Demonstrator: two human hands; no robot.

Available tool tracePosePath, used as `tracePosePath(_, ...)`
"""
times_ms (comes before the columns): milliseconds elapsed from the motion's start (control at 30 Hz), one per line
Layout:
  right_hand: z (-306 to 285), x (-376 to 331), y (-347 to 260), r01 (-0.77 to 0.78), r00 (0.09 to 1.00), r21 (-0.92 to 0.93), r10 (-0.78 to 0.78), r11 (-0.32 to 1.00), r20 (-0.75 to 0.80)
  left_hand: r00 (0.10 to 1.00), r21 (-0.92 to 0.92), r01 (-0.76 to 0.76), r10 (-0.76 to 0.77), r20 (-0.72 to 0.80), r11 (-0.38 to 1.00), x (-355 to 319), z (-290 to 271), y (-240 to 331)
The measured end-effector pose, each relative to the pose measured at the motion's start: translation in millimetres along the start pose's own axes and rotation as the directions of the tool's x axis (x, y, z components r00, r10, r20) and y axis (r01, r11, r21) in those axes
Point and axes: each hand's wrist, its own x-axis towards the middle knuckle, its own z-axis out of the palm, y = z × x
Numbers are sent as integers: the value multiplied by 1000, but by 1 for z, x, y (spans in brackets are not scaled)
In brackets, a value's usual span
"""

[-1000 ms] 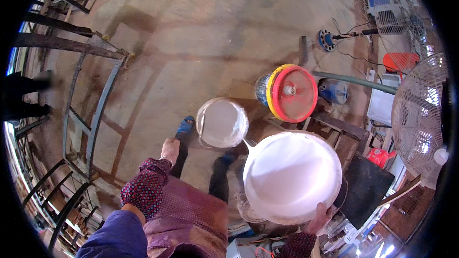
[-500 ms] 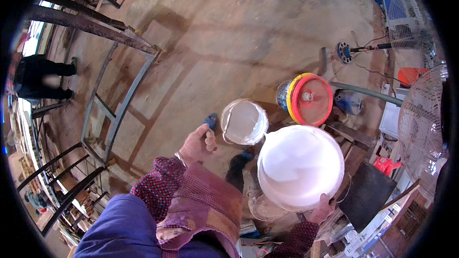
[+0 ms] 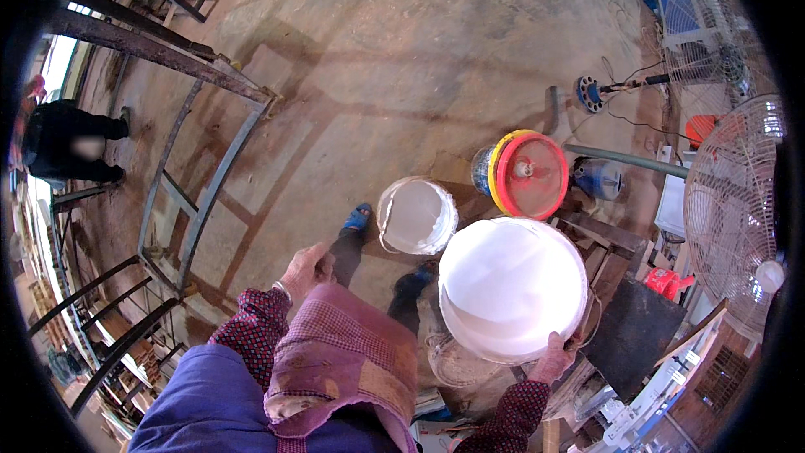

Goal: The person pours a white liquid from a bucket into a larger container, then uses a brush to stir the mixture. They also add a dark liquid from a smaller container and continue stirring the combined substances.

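A large white bucket [image 3: 511, 294] with a bright white inside stands in front of me to the right. My right hand [image 3: 555, 359] grips its near rim, the thumb showing at the edge. Left of it, in front of my apron [image 3: 352, 352], my left hand [image 3: 307, 271] is in the air with its fingers curled in, and nothing shows in it. Just beyond the large bucket is a smaller white bucket [image 3: 417, 216], with pale material inside and smears on its rim. Neither hand touches that one.
A bucket with red and yellow rims [image 3: 532, 176] stands behind, near a blue container [image 3: 598, 178]. Wire-guarded fans [image 3: 738, 201] line the right side beside a dark board [image 3: 633, 335]. A metal frame [image 3: 220, 169] stands at left; beyond it is another person [image 3: 75, 141] in dark clothes.
My left hand has drawn back toward my body and left. My blue-shod foot shows further forward beside the smaller bucket. The right hand stays on the large bucket's rim.
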Motion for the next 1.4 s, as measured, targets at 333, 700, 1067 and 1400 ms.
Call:
tracePosePath(333, -6, 3, 11, -56, 997, -94, 52, 994, -52, 1000, 178, 3, -5, 8, 984, 2, 22, -30)
tracePosePath(700, -13, 8, 18, -44, 998, -14, 44, 999, -38, 1000, 221, -15, 21, -21, 975, -7, 19, -35)
tracePosePath(1067, -20, 19, 37, -56, 998, 42, 56, 998, 0, 999, 103, 15, -11, -38, 995, -6, 21, -37)
tracePosePath(1400, -24, 23, 40, -85, 996, -70, 83, 994, -29, 999, 205, -36, 41, -21, 978, -20, 29, -29)
